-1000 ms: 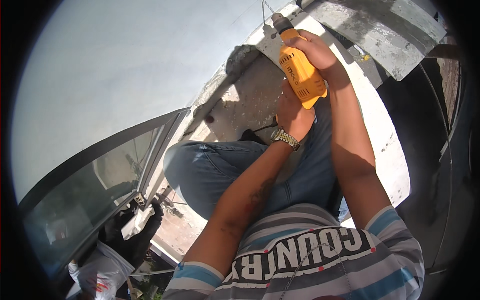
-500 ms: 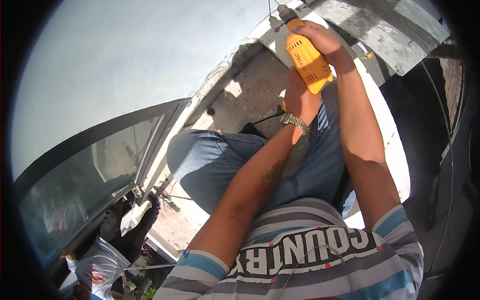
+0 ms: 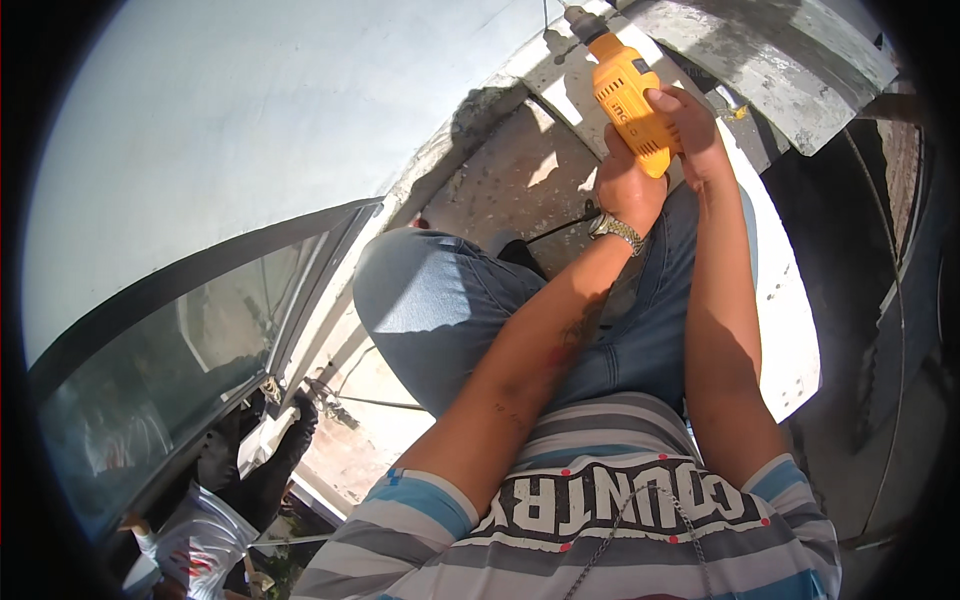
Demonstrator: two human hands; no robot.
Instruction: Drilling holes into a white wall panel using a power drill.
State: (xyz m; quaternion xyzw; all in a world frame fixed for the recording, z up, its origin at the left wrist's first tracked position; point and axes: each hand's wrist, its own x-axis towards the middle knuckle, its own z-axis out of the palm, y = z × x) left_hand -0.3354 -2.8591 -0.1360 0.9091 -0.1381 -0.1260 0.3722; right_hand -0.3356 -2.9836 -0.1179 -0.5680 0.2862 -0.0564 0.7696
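Both of my hands are closed on a yellow drill (image 3: 620,90) at the upper middle. My left hand (image 3: 628,185) wraps its lower handle, which is mostly hidden beneath the body. My right hand (image 3: 690,130) holds the rear right side, thumb against the housing. The dark chuck points up at the white wall (image 3: 230,110), near its edge; whether the bit touches it is too small to tell. A black cord (image 3: 560,228) runs down-left from below my left hand, over a dusty concrete surface (image 3: 515,160).
I sit cross-legged in jeans (image 3: 430,310) on a pale ledge (image 3: 780,300). A dark-framed glass window (image 3: 170,340) is at left. Below it, at lower left, is another person (image 3: 210,540) in a white shirt and dark trousers. A concrete slab (image 3: 760,55) lies top right, above a dark opening (image 3: 830,210).
The drill has shifted a little rightward and my left hand has moved with it. My right hand has slid from near the chuck back along the housing toward the rear.
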